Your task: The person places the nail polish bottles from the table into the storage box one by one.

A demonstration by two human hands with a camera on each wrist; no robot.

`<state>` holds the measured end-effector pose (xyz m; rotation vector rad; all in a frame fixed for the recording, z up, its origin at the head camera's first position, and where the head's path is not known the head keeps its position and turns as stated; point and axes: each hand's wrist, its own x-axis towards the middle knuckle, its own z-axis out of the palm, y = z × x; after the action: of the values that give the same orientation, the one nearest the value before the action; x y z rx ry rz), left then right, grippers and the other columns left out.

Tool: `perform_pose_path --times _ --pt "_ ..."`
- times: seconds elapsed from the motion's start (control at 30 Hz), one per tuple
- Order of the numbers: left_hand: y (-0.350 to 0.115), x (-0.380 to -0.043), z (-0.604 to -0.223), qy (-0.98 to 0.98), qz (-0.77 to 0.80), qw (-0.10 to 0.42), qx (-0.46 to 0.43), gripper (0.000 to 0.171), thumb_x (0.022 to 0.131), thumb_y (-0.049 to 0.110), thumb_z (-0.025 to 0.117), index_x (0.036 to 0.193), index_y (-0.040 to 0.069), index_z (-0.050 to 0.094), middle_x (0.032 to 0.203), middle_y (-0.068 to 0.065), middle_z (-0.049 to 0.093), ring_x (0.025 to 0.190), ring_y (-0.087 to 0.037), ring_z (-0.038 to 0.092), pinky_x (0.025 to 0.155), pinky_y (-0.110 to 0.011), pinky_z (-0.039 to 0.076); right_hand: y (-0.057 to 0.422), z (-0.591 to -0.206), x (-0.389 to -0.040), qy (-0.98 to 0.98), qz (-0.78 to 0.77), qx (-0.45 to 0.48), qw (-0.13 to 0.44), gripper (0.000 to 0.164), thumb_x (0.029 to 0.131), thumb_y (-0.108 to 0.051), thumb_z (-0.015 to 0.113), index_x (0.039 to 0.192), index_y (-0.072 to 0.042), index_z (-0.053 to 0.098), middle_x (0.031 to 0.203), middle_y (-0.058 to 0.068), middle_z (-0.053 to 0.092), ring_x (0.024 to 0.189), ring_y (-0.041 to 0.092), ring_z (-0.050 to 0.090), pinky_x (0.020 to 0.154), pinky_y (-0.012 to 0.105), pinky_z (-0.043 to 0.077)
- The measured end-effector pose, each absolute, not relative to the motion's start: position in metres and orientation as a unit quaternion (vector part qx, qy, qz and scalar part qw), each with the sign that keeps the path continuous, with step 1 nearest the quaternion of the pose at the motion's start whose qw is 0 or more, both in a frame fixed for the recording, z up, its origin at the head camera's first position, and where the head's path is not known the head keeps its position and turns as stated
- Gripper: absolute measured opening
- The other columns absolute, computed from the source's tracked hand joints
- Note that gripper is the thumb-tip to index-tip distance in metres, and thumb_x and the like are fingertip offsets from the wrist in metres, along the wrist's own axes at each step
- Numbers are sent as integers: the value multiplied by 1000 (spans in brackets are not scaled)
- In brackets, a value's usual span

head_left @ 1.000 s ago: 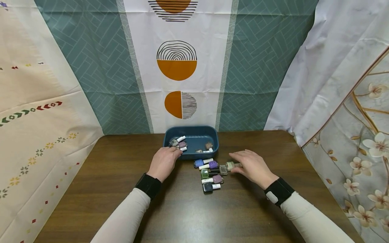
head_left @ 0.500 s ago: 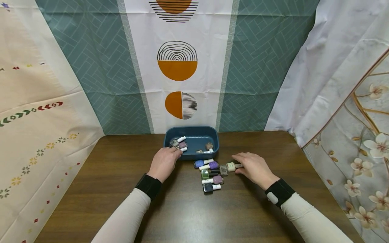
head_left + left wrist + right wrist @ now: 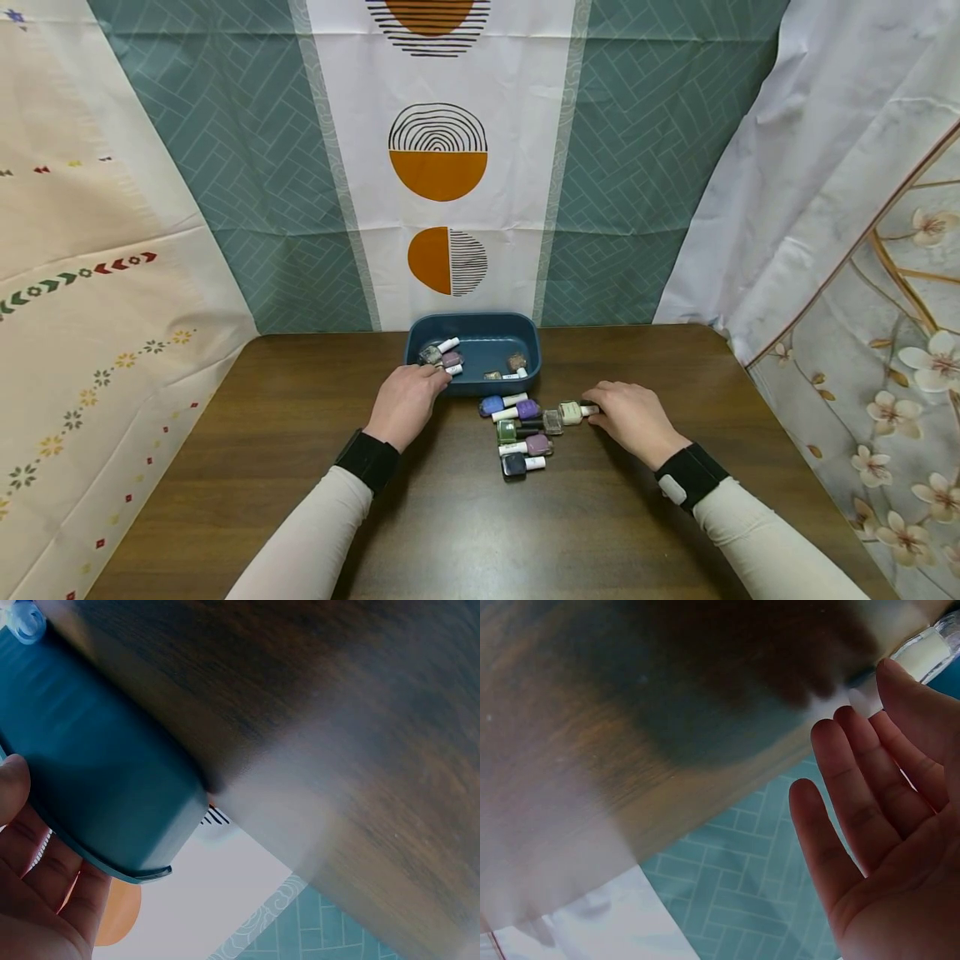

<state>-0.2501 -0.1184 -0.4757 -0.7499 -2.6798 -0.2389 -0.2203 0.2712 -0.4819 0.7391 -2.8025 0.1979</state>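
Brown surface [image 3: 465,542] lies below, with green and white cloth [image 3: 630,167] hanging behind it. My left hand [image 3: 408,404] pinches the edge of the blue bin [image 3: 487,388], thumb outside. My right hand [image 3: 633,421] has loose fingers, spread apart. A pale bottle [image 3: 571,413] lies just left of it, cap [image 3: 589,410] by my fingertips; I can't tell if they touch. More little bottles [image 3: 538,446] lie between my hands.

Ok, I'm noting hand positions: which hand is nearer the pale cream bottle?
Right. The right hand is close beside the capped end of the pale cream bottle; the left hand is farther off, to its left, gripping the blue bin.
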Motion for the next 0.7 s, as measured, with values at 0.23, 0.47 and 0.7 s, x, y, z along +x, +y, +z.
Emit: perform_pose_path --times 0.23,0.47,0.7 --pt "-118 -251 -477 -945 -82 175 -265 17 103 8 78 119 10 84 111 -6 81 98 -26 73 104 -44 59 271 -484 -221 -956 65 252 133 28 85 -12 97 109 -10 83 100 3 79 92 26 77 79 49 64" --pt "-118 -251 -478 -946 -79 173 -262 17 103 8 78 119 11 84 111 -5 81 99 -25 74 104 -44 59 271 -484 -220 -957 74 247 130 24 86 -11 97 106 -11 83 97 1 78 89 23 76 77 47 64" --pt "-118 -251 -477 -947 -79 171 -261 17 103 8 78 119 11 84 111 -5 81 99 -25 74 104 -44 59 271 -484 -221 -957 84 249 124 19 87 -10 95 101 -11 83 91 -1 74 84 20 73 74 44 62"
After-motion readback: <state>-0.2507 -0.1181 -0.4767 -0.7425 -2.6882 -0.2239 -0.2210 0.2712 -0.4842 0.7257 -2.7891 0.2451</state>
